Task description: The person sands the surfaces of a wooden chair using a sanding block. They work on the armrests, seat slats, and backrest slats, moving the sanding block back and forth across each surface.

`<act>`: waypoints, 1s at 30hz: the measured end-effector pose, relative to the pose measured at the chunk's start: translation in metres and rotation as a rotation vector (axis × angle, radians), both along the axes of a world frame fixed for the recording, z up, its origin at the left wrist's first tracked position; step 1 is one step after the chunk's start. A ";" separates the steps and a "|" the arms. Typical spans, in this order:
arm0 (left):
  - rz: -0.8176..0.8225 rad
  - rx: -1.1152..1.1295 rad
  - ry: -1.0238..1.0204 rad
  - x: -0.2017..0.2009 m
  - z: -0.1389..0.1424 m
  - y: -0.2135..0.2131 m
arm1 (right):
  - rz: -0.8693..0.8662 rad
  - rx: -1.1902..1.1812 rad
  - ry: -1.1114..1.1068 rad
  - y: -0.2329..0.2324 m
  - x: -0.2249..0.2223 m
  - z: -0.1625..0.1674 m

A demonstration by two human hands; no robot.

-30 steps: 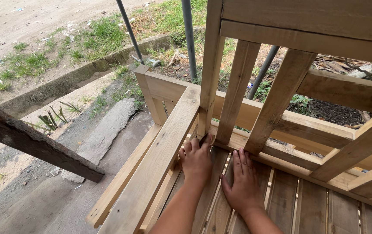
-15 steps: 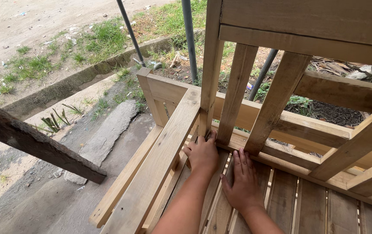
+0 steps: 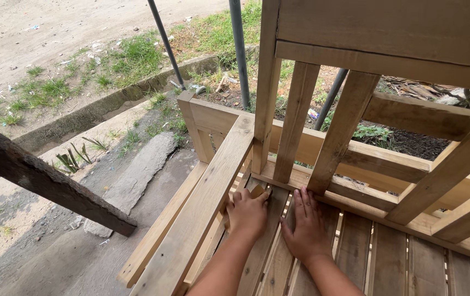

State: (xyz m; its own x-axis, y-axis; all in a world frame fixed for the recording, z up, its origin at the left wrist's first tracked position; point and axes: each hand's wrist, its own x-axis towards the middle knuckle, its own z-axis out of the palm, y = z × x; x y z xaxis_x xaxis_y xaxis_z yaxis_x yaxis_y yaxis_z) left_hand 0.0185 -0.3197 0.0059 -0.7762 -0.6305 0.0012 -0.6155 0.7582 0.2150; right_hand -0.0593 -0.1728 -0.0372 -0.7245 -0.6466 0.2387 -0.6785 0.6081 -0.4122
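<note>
Pressing flat on the slatted seat [image 3: 388, 263] of a wooden bench, both hands sit near its far left corner. Left hand [image 3: 247, 212] is curled w/ fingertips on a small wood block [image 3: 257, 191] by the armrest [image 3: 204, 203]; right hand [image 3: 307, 227] lies open, fingers spread, holding nothing, just beside the back slats [image 3: 295, 120]. Dark plank [image 3: 43, 181] leans far left.

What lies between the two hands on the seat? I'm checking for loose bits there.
Only bare seat slats between the left hand and right hand, seen in the head view.
</note>
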 end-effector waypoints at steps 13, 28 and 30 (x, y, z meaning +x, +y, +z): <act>0.246 1.410 1.097 0.029 0.067 0.043 | 0.328 -1.043 -1.282 0.014 0.099 0.028; 0.002 0.714 1.051 0.002 0.080 0.010 | -0.327 -0.972 -0.809 0.018 0.070 0.054; -0.057 0.607 1.024 -0.015 0.086 0.002 | -0.269 -0.984 -0.628 0.028 0.047 0.053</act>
State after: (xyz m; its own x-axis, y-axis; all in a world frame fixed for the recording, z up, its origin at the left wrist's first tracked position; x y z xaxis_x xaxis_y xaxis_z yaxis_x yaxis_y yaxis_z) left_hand 0.0040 -0.3175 0.0917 -0.6151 -0.7065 0.3500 0.0832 0.3833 0.9199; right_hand -0.0121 -0.1448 0.0154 -0.9754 -0.1951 0.1025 -0.0921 -0.0619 -0.9938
